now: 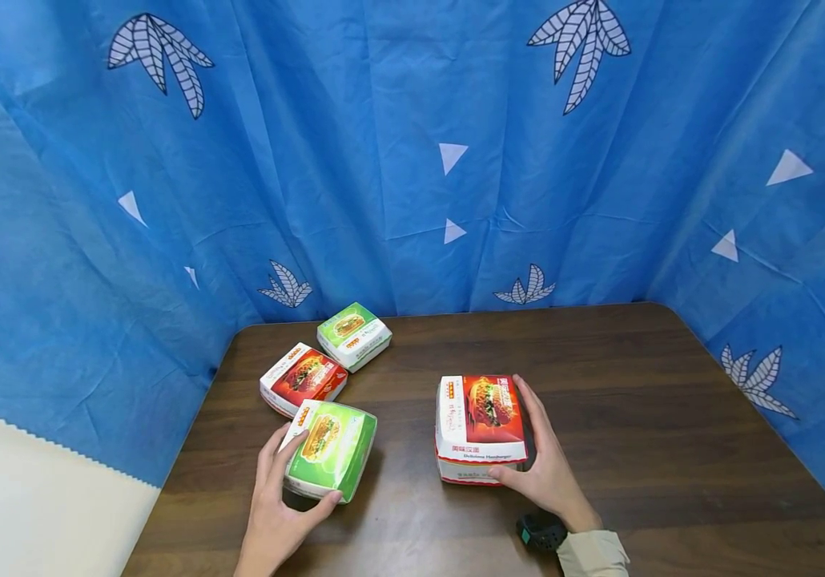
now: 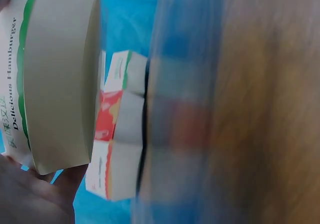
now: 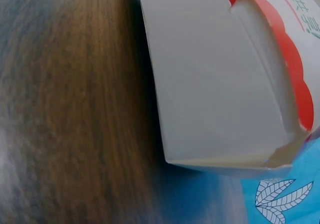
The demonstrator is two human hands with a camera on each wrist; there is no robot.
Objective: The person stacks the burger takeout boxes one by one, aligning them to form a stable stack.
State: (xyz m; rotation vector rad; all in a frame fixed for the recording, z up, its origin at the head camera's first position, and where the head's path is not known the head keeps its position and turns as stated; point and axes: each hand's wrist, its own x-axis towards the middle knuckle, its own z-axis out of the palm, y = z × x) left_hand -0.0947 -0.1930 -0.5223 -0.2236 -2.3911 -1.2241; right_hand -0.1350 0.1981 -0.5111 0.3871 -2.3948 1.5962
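Held the raised green box (image 1: 339,449) in the left hand (image 1: 273,497), left of the red box (image 1: 483,417), itself gripped in the right hand (image 1: 548,473)! Looked like mid-placing; probably called for a steady, level lowering before release.

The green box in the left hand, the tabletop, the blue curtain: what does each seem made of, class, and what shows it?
Green box: folded card, likely coated; shiny printed top, crisp edges.
Tabletop: wood or wood-look laminate, faintly glossy; grain, soft reflections.
Blue curtain: probably thin fabric, slight sheen; folds, creases.
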